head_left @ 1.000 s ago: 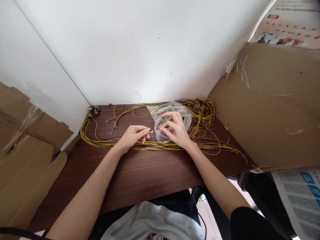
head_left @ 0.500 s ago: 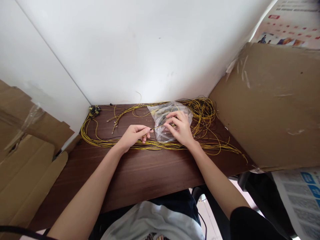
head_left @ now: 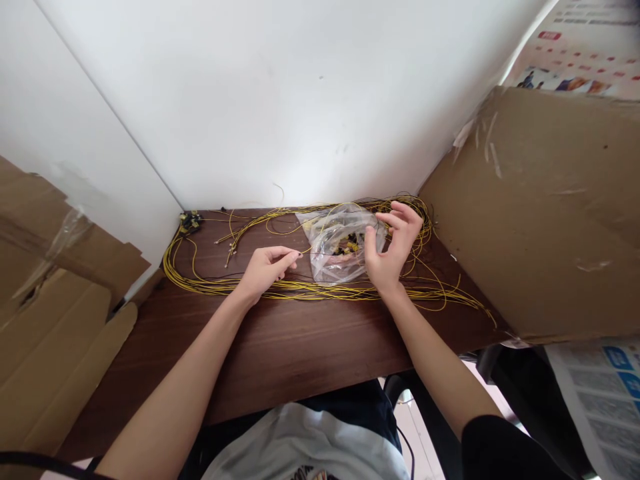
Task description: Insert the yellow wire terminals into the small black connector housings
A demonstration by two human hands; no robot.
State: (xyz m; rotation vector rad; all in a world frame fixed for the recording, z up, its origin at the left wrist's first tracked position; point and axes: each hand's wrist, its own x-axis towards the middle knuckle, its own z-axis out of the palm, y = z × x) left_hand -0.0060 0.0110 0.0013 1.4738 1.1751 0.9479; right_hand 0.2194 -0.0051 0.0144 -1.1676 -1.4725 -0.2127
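My left hand (head_left: 267, 265) rests on the dark wooden table (head_left: 280, 347) and pinches the end of a thin yellow wire (head_left: 306, 250) between thumb and forefinger. My right hand (head_left: 389, 248) hovers at the right edge of a clear plastic bag (head_left: 340, 245) holding small dark and yellow parts; its fingers are spread and curled, holding nothing I can see. A long bundle of yellow wires (head_left: 310, 289) lies along the table under both hands.
More yellow wires are heaped at the back right (head_left: 407, 217) and loop round the left end (head_left: 173, 257). A large cardboard sheet (head_left: 540, 213) leans at the right, flattened cardboard (head_left: 55, 293) at the left. A white wall stands close behind the table.
My right hand has lifted off the bag's top and moved right and back, its fingers opening. My left hand has kept its pinch on the wire and barely moved.
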